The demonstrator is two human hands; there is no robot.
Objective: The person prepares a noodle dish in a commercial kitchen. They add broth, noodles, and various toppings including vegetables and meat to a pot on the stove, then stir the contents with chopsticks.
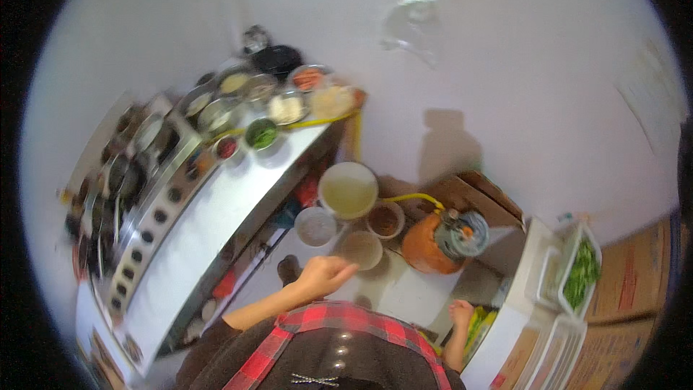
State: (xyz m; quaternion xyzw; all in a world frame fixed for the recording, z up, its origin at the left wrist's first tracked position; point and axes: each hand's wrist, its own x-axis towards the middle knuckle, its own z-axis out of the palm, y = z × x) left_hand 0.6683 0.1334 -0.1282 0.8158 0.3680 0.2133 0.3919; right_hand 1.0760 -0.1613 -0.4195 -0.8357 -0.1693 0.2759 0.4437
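Observation:
My left hand point(326, 275) hangs in front of my body with its fingers curled down, over the floor near a pale round container point(360, 250). No object shows in it, but its fingertips are hidden and blurred. Farther out on the floor stand a large white bucket point(349, 190) of yellowish liquid, a tub of clear liquid point(315, 226) and a small tub with brown contents point(385, 220). Low on the right, my right hand point(461, 311) is beside a yellow-and-green bag or crate point(481, 325). Its fingers are too small and blurred to show a grip.
On the left, a white counter point(238, 189) carries a knobbed gas stove point(160, 216), pans and bowls of ingredients, including chopped greens point(264, 135). An orange gas cylinder point(433, 244) with a yellow hose stands ahead. At right are a tray of leafy greens point(582, 273) and cardboard boxes point(625, 271).

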